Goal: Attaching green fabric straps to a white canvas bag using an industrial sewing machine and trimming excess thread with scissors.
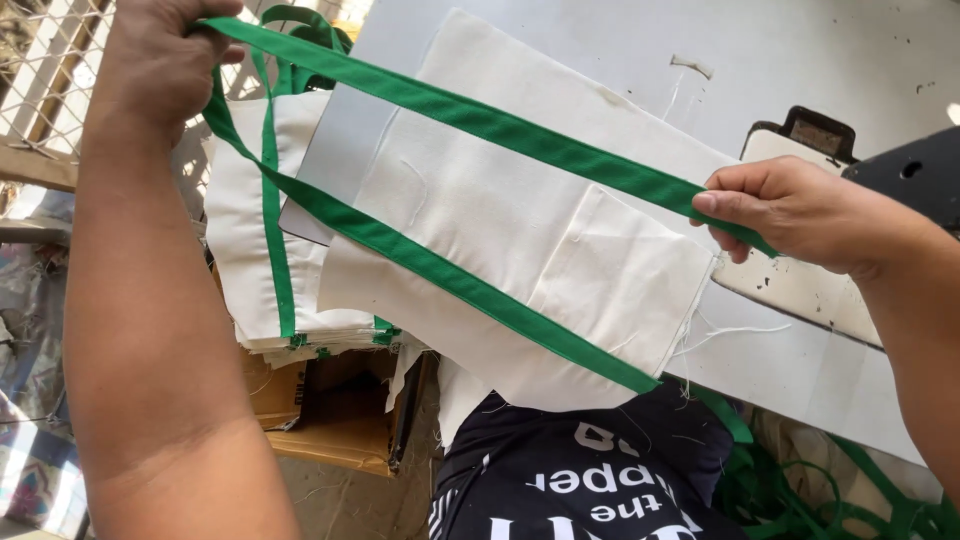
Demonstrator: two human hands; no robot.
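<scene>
A white worktable (620,40) fills the upper right of the room, its near edge running down toward the right corner. Across that near edge lies a cream cloth bag (520,240), flat, its lower end hanging past the table edge above the person's dark printed shirt (580,470). A green strap (480,120) forms the bag's long handle: one length is stretched taut in the air across the cloth, the other runs sewn down the bag's lower side.

The left hand (165,60), raised at the far left corner of the table, is closed around the strap's looped end and holds it up. The right hand (790,210), over the table's right side, pinches the other end of the taut strap between thumb and fingers, just at the bag's upper right corner.

Beyond the table's left edge sits a stack of similar cream bags (250,230) with green straps, resting on a brown cardboard box (330,420). At the right edge a black sewing machine (910,165) shows only in part, with a cream plate (800,285) below it. More green strap (840,490) lies heaped under the table's right corner. Loose white threads (730,330) trail off the bag's right edge.
</scene>
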